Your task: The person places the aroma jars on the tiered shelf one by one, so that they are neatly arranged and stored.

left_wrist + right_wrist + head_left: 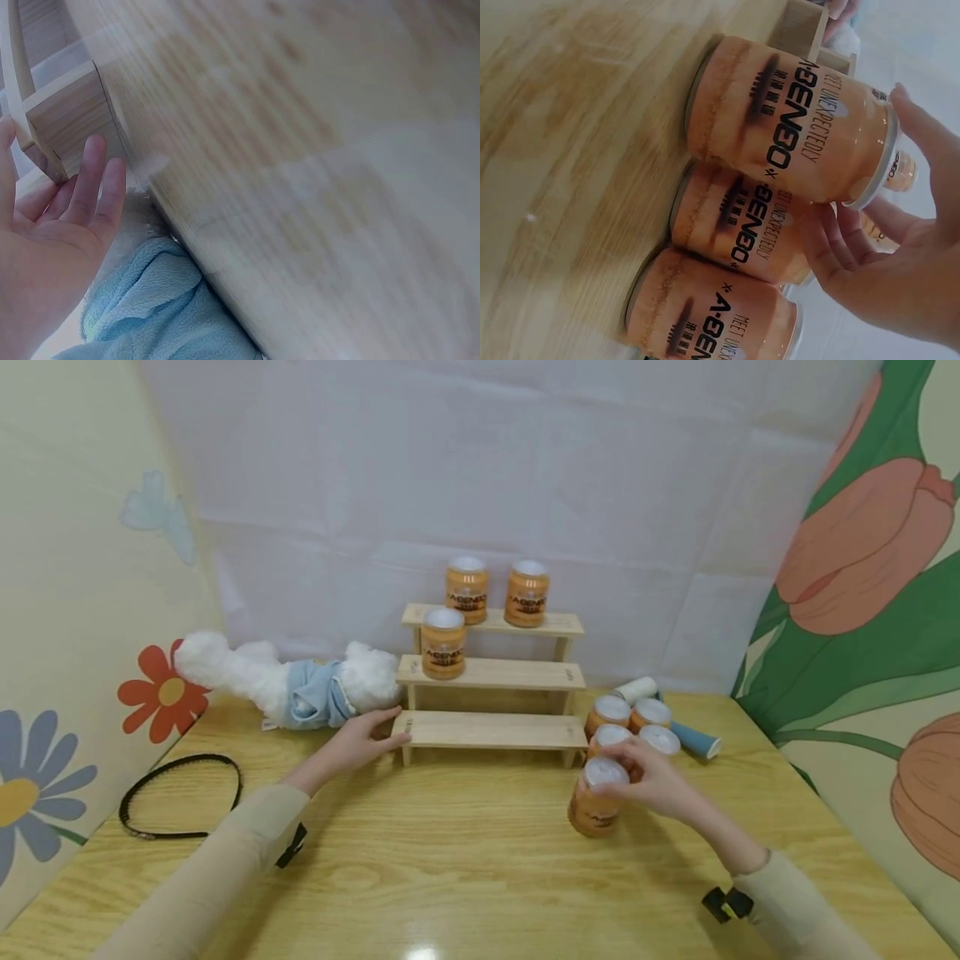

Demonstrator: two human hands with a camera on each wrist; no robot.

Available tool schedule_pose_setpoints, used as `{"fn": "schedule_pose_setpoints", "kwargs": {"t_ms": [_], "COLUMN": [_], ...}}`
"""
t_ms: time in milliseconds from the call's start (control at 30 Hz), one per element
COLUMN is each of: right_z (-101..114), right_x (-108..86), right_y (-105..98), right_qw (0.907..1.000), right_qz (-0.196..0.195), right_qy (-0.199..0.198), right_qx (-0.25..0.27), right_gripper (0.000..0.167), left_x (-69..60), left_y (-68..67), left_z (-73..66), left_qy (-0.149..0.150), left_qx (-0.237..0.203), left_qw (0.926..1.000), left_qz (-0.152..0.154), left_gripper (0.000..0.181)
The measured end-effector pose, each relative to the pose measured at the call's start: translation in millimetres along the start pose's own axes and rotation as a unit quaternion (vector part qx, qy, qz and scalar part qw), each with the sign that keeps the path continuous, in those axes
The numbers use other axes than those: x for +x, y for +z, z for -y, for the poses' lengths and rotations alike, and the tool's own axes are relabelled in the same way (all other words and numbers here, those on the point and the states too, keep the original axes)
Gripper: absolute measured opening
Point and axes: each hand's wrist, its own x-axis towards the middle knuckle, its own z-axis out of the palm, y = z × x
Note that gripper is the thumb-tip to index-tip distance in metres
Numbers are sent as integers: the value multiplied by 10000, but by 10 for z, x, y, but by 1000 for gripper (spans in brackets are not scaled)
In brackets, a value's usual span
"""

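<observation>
A three-tier wooden shelf [491, 729] stands mid-table. My left hand [362, 742] touches the left end of its lowest tier; in the left wrist view that hand [64, 244] has its fingers loosely extended at the board's corner [45, 161]. An orange can [595, 810] is held near its top rim by my right hand [654, 777]. The right wrist view shows the held can [780, 120] upright, with the thumb and fingers of that hand [900, 247] around the rim. Behind it are several similar cans [609, 710].
Two cans [467, 589] are on the top tier and one [443, 647] is at the middle tier's left. A white plush toy [315, 693] in blue clothing lies left of the shelf, a black hoop [240, 777] nearer. Behind the grouped cans lie a blue tube [696, 741] and a white roll [636, 688].
</observation>
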Motion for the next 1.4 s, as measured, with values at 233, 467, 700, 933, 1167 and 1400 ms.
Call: {"fn": "schedule_pose_setpoints", "kwargs": {"t_ms": [233, 467, 700, 933, 1167, 1400], "right_z": [3, -1, 53, 66, 21, 25], "right_x": [-64, -125, -143, -170, -178, -157], "right_y": [25, 4, 94, 142, 117, 100], "right_qw": [10000, 9974, 9974, 9961, 9951, 9946], "right_qz": [71, 405, 33, -26, 68, -6], "right_qy": [-31, 421, 716, 842, 787, 935], "right_qx": [-43, 422, 112, 256, 594, 449], "right_gripper": [58, 65, 57, 64, 62, 61], "left_x": [-13, -35, -34, -31, -20, -1], "left_y": [8, -5, 6, 10, 1, 4], "left_z": [11, 28, 35, 16, -1, -1], "left_qy": [13, 14, 13, 46, 54, 64], "left_qx": [-21, 33, 51, 55, 46, 26], "left_qw": [10000, 10000, 10000, 10000, 10000, 10000], "left_qz": [46, -2, -10, -7, 2, 36], "left_gripper": [77, 76, 75, 75, 75, 74]}}
